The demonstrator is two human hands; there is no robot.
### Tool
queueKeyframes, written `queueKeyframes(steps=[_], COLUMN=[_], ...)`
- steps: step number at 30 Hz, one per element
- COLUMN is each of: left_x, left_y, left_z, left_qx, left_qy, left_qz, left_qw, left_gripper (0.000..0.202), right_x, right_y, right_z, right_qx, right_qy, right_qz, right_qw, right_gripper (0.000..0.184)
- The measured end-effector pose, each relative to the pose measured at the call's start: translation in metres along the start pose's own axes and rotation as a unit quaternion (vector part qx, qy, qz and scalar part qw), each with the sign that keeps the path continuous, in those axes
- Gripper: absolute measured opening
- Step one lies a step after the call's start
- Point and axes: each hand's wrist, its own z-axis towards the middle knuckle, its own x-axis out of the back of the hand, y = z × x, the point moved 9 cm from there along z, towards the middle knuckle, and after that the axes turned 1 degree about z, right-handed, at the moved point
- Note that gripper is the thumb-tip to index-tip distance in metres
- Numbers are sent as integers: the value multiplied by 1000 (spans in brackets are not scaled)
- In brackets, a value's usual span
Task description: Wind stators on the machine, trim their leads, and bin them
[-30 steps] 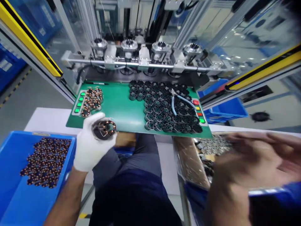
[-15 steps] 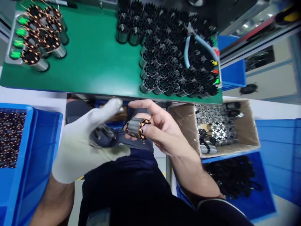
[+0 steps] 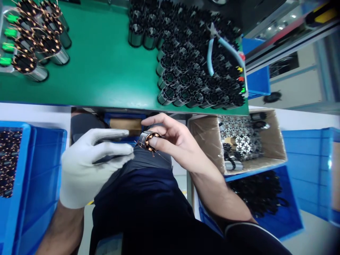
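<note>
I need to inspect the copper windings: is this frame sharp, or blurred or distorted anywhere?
Head view: sharp at the centre, clean edges on the wound stator in the right hand and the gloved left hand; the right margin by the blue bin smears and bends; lower right corner darkens.

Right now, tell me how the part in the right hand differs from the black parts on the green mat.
The wound part in the right hand carries copper windings and loose wires; the black parts show bare slots. The wound part is held tilted; the black parts stand upright, packed on the green mat. Both are slotted cylinders.
</note>
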Motion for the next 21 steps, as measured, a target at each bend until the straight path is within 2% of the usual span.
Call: queueKeyframes(steps=[4,7,11,15,17,19,21], left_x=[2,-4,-9,-8,-20,-41,-62], left_y=[-6,-4,3,-4,-16,-34,-55], left_z=[-1,4,10,11,3,-11,-27], left_qx=[-8,-28,-67,-73,-67,-49,2], left_qy=[32,11,-27,-28,-47,-85,-118], left_qz=[5,-1,16,51,53,46,42], left_qw=[999,1000,997,996,995,994,992], left_gripper=[25,40,25,14,8,8,14], right_x=[1,-3,-3,2,8,12,12], right_y=[3,5,9,13,14,13,9], right_z=[5,8,9,12,12,9,5], right_qx=[3,-2,-16,-23,-18,-2,15], right_qy=[-4,-19,-15,0,23,35,31], right_qz=[10,32,55,117,138,144,140], right_qw=[1000,999,998,993,990,989,990], right_gripper=[29,28,30,36,41,44,43])
